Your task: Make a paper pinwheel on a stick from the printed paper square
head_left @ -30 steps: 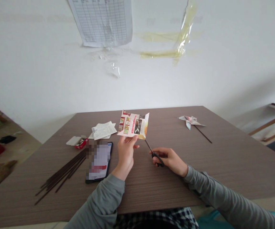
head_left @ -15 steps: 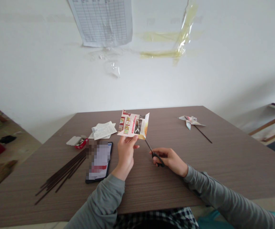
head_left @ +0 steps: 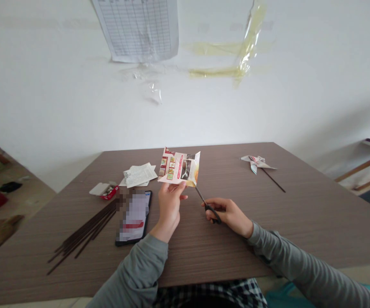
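Observation:
My left hand [head_left: 170,205] pinches the lower edge of a printed square of paper [head_left: 177,167], held up above the table. Small food pictures and a red band show on the paper. In my right hand [head_left: 228,214] is a pair of scissors [head_left: 211,210] with black handles, my fingers closed around them. The blades point up and left, and their tips meet the paper's lower right corner. Whether the blades are parted there is too small to tell.
On the brown table [head_left: 236,252] a phone [head_left: 135,218] lies left of my left hand, beside a bundle of dark sticks [head_left: 85,231]. Behind are a small red box [head_left: 108,191] and stacked paper pieces [head_left: 140,175]. A paper pinwheel [head_left: 258,163] on a stick lies right.
Almost nothing differs. The paper's right edge has shifted very slightly to the left; both hands keep their places and their holds.

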Tool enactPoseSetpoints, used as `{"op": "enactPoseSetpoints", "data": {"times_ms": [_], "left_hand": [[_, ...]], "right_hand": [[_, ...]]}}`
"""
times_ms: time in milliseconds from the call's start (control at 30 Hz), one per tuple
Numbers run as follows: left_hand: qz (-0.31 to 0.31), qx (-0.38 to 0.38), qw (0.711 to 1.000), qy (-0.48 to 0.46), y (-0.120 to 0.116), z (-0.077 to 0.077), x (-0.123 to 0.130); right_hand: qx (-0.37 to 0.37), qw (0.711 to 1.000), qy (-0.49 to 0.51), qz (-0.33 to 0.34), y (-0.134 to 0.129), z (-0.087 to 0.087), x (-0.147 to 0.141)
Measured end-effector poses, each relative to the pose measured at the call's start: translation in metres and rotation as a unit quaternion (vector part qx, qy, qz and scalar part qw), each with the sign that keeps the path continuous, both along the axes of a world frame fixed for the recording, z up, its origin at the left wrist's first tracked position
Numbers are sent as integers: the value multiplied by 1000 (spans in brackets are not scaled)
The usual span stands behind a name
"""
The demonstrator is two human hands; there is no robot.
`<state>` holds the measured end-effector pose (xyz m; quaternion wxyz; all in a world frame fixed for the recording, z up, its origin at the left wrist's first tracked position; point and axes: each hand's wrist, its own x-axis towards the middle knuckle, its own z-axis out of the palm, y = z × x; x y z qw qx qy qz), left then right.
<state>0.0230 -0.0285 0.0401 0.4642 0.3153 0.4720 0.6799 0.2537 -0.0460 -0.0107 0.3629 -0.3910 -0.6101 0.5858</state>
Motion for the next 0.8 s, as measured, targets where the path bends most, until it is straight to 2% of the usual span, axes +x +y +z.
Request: {"op": "enactPoseSetpoints", "data": {"times_ms": [800], "left_hand": [[-4, 2, 1000, 11, 2, 2, -1]], "right_hand": [[26, 999, -31, -10, 1, -1, 2]]}}
